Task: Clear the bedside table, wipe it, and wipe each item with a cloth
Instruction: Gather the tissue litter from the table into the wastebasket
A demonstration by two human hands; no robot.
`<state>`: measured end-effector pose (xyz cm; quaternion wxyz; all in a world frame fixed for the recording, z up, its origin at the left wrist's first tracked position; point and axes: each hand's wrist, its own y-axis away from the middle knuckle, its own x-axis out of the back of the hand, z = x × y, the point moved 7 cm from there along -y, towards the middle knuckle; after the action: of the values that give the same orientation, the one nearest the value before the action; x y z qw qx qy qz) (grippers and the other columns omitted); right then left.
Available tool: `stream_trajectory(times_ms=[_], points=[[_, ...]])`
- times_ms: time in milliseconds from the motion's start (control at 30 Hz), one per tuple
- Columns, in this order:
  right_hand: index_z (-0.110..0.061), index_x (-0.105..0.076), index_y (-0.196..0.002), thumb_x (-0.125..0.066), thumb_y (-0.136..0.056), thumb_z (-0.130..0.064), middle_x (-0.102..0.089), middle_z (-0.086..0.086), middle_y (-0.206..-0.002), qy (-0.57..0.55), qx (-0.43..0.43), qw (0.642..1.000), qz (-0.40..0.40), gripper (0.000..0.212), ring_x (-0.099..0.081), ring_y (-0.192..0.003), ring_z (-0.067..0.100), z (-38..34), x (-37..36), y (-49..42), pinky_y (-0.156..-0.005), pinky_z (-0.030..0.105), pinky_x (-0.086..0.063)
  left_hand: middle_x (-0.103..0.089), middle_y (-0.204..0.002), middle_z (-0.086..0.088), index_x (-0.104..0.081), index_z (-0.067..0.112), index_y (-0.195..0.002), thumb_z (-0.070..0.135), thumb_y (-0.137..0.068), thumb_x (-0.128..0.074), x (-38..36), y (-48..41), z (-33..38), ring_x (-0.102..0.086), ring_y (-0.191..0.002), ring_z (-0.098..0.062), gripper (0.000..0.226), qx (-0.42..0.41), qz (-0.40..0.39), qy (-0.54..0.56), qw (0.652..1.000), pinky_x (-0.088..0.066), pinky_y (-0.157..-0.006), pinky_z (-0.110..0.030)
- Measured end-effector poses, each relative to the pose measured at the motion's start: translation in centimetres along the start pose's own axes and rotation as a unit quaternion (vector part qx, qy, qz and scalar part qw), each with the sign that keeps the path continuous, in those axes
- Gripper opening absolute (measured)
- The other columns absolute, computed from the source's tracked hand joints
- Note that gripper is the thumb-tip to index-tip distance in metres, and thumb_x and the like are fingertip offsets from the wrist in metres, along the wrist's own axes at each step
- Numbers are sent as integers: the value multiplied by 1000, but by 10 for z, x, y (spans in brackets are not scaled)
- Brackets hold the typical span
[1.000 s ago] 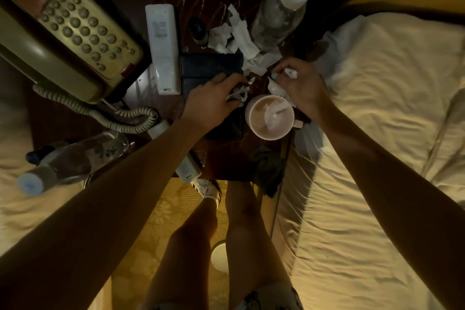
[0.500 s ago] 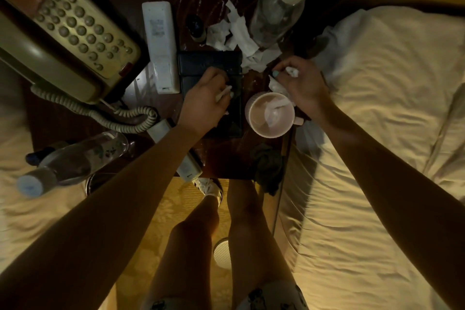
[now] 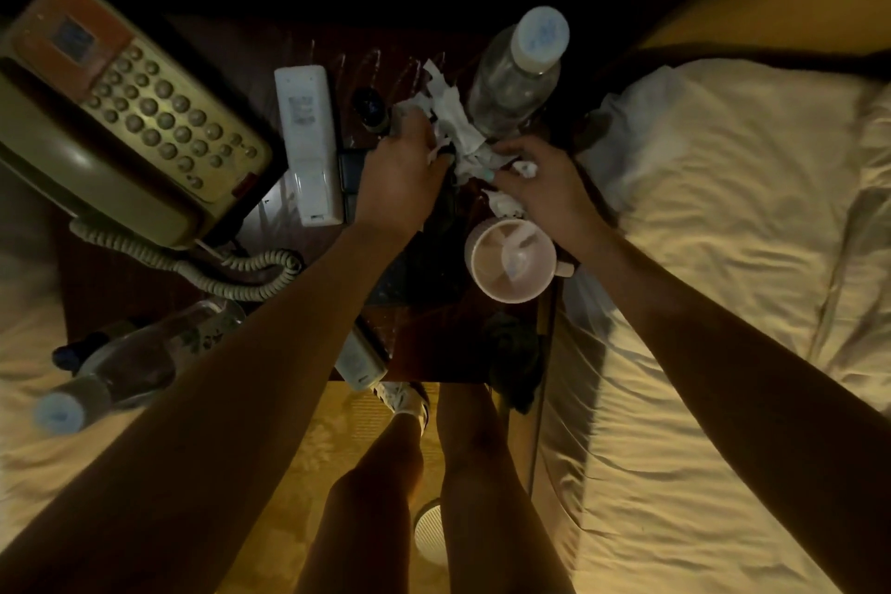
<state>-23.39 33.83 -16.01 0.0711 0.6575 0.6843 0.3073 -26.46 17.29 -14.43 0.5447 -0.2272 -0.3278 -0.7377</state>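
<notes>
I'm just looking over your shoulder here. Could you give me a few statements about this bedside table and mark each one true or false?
1. Both hands are in the crumpled paper scraps. True: left hand and right hand meet there.
2. The mug is empty. False: something pale lies inside it.
3. The white remote lies between the telephone and the hands. True.
4. The capped bottle by the scraps lies flat. False: it stands upright.
5. The telephone's handset is off its cradle. False: it rests in place.

No legible text or labels.
</notes>
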Motion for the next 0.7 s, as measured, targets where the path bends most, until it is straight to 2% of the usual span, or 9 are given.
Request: stream_trajectory(times_ms=[100, 167, 233, 367, 467, 533, 633, 700], points=[[-9, -64, -102, -70, -86, -10, -62, -13, -87, 3, 8, 1000, 4, 17, -59, -76, -14, 2, -2, -6, -70, 7, -46, -63, -114, -17, -40, 7, -130, 19, -95, -58, -7, -13, -3, -64, -96, -34, 41, 19, -38, -24, 999, -55, -76, -48], [-8, -64, -103, -70, -85, -10, -63, -9, -89, 12, 9, 1000, 2, 18, -60, -78, -8, 5, -4, -8, -72, 9, -47, -59, -123, -20, -36, 9, -138, 20, -96, -56, -9, -20, -4, -60, -106, -36, 48, 28, -67, -54, 996, -53, -83, -48], [-4, -64, -103, -68, -86, -7, -64, -2, -93, 51, 18, 999, 2, 18, -58, -82, 0, 5, -3, -9, -72, 10, -47, -58, -125, -20, -39, 7, -137, 21, -97, -55, -7, -25, -4, -59, -110, -37, 45, 44, -72, -73, 994, -52, -86, -44], [3, -67, -92, -62, -87, -3, -68, 14, -92, 117, 32, 993, -8, 8, -58, -85, 12, 1, -5, -11, -76, 26, -48, -61, -115, -22, -42, 2, -126, 28, -98, -53, -5, -30, -7, -61, -101, -38, 40, 90, -60, -102, 989, -52, -82, -46], [5, -63, -97, -58, -90, -5, -62, 11, -86, 120, 0, 993, -13, 13, -56, -80, 14, 3, -2, -7, -63, 19, -44, -63, -110, -23, -54, 0, -116, 24, -98, -52, -9, -33, -10, -62, -99, -39, 31, 103, -68, -112, 986, -53, -84, -48], [3, -61, -97, -57, -91, -8, -60, 7, -83, 100, -5, 995, -9, 13, -55, -75, 13, 3, 4, -1, -61, 20, -42, -65, -107, -23, -60, 0, -110, 21, -98, -49, -10, -35, -10, -63, -97, -39, 27, 102, -84, -118, 984, -53, -84, -48], [-8, -54, -91, -56, -93, -12, -53, -4, -73, 79, 3, 997, 16, 4, -49, -67, 2, -1, 17, 10, -58, 12, -38, -65, -107, -24, -60, -2, -113, 20, -99, -47, -9, -35, -8, -62, -97, -39, 28, 92, -98, -113, 984, -52, -83, -42], [-9, -50, -86, -56, -92, -11, -48, -5, -68, 66, 0, 997, 35, 8, -44, -61, 0, -2, 26, 15, -55, 9, -35, -65, -105, -23, -57, -2, -116, 17, -101, -45, -8, -27, -5, -63, -93, -37, 28, 72, -94, -89, 989, -51, -78, -40]])
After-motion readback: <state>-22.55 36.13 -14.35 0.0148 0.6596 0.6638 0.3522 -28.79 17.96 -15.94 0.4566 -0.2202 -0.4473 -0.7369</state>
